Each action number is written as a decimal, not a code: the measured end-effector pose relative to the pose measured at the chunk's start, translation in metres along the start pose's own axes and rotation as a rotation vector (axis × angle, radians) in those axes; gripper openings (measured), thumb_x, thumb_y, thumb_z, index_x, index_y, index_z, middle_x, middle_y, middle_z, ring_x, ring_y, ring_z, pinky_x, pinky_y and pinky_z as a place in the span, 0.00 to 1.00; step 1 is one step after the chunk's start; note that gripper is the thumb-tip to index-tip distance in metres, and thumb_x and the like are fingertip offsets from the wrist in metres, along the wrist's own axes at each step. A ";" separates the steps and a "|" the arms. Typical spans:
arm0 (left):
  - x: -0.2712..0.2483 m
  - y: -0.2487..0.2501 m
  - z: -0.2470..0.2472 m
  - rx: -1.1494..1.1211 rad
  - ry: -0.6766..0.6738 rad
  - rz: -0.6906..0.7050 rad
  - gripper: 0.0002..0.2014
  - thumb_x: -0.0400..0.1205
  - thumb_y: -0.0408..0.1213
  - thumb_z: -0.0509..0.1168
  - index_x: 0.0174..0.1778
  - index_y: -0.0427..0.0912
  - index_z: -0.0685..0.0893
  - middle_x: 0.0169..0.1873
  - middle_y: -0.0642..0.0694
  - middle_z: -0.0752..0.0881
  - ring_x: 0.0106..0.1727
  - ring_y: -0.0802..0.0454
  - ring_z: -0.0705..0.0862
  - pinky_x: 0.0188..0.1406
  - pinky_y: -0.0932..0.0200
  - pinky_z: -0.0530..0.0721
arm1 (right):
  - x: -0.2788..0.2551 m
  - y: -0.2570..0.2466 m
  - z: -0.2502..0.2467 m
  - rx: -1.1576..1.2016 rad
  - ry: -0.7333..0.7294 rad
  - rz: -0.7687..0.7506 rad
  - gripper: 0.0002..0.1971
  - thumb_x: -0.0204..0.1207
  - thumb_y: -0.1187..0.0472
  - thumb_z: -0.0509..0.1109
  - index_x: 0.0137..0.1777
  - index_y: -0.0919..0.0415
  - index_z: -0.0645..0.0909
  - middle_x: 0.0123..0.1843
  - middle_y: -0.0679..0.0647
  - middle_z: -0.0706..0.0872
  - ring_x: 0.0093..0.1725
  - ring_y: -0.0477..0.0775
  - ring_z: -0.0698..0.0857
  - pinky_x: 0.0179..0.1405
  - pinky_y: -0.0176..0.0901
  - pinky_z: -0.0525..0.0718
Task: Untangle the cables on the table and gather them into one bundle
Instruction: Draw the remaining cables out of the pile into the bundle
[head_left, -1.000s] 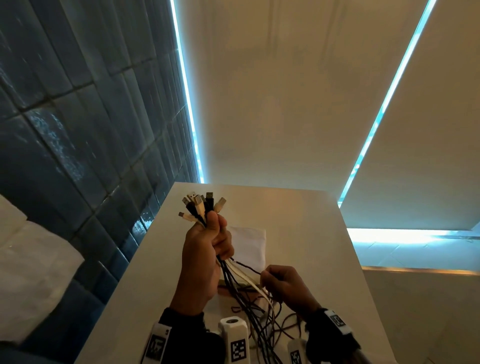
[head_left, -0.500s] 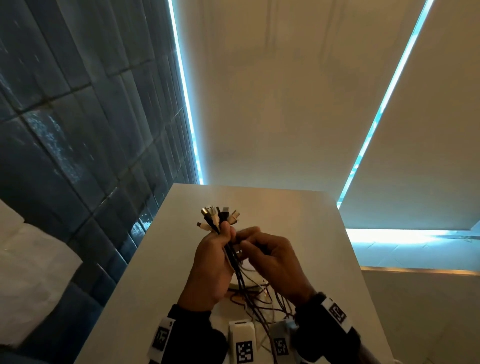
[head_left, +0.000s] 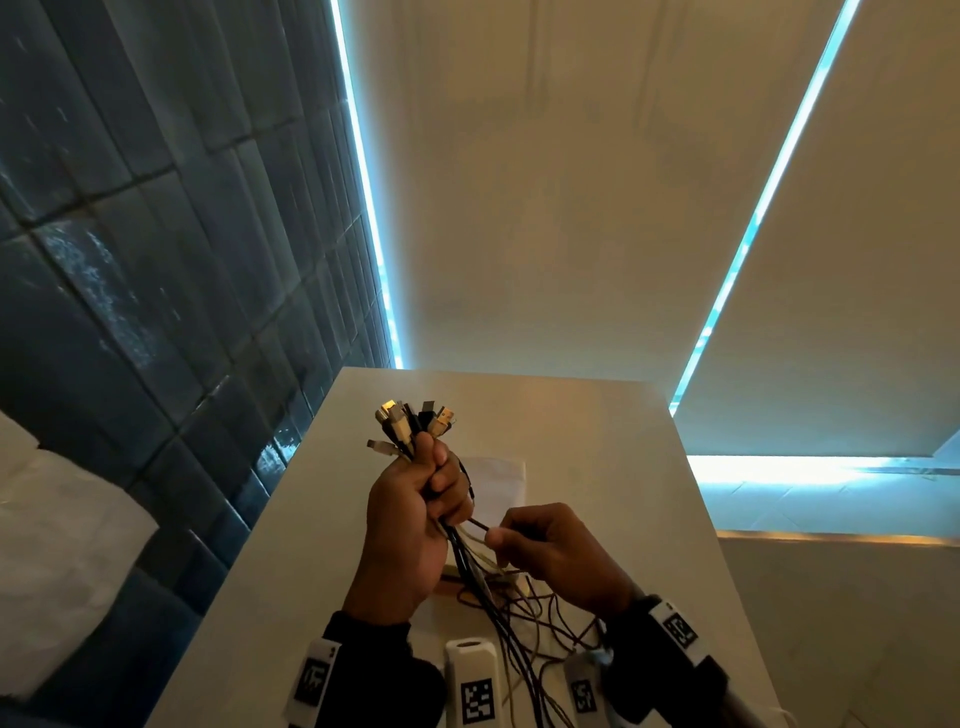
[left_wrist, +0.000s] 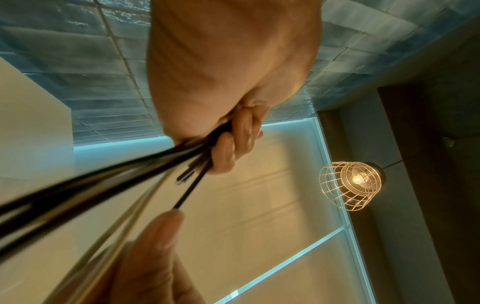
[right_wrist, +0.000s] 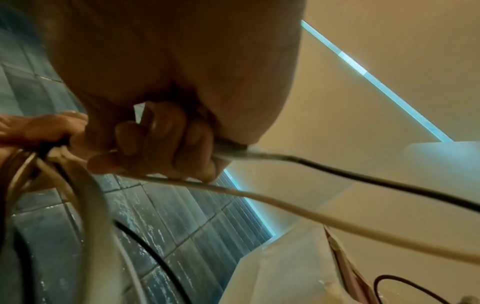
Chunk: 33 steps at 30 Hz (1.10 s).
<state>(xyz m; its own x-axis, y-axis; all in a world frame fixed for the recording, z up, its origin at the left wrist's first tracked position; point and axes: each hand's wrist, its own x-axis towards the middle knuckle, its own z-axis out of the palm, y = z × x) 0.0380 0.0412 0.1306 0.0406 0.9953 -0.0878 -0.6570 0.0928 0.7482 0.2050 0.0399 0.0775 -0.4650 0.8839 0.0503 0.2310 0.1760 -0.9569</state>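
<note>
Nearest me, loose loops of the cables (head_left: 524, 618) trail from below my fingers onto the worktop (head_left: 597, 431), not yet sorted. Just above them, my right hand (head_left: 556, 558) has its fingers (right_wrist: 166, 142) curled round a single dark strand (right_wrist: 376, 174) and a pale one (right_wrist: 259, 195), a little below and beside the other fist. My left hand (head_left: 410, 519) is clenched round the gathered cables, held upright above the worktop, with the plug ends (head_left: 410, 421) fanning out above its thumb. A white sheet (head_left: 498, 478) lies on the worktop beyond my knuckles.

I judge the step in hand to be combing: one strand is being drawn free of the tangle so it can join the bunch. The next move, as I read it, calls for running my right fingers down that strand away from the left fist, with the left grip firm so the plug ends stay level, and easing off if a loop snags.
</note>
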 end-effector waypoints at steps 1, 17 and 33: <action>0.000 0.001 0.000 -0.001 -0.001 0.000 0.15 0.83 0.45 0.55 0.34 0.40 0.72 0.22 0.51 0.66 0.18 0.59 0.61 0.18 0.63 0.63 | 0.000 0.003 0.000 -0.011 -0.004 0.011 0.15 0.80 0.52 0.70 0.33 0.56 0.83 0.24 0.43 0.78 0.26 0.39 0.72 0.30 0.29 0.71; -0.003 0.019 -0.015 0.002 0.038 -0.013 0.14 0.81 0.45 0.56 0.34 0.41 0.71 0.19 0.52 0.64 0.17 0.60 0.59 0.15 0.66 0.60 | -0.004 0.059 -0.013 -0.085 -0.015 0.108 0.16 0.82 0.55 0.67 0.34 0.57 0.86 0.26 0.43 0.79 0.28 0.37 0.74 0.32 0.30 0.71; -0.007 0.009 -0.006 0.348 0.157 -0.151 0.16 0.89 0.40 0.51 0.36 0.40 0.71 0.22 0.44 0.80 0.17 0.54 0.69 0.16 0.64 0.62 | 0.016 0.006 -0.008 -0.265 0.518 0.087 0.11 0.79 0.59 0.70 0.36 0.58 0.86 0.26 0.45 0.80 0.24 0.39 0.74 0.25 0.30 0.69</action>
<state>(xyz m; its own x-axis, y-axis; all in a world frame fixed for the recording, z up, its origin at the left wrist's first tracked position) 0.0274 0.0354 0.1336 -0.0163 0.9560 -0.2929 -0.3578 0.2680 0.8945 0.2060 0.0585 0.0745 0.0283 0.9847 0.1718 0.4866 0.1366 -0.8629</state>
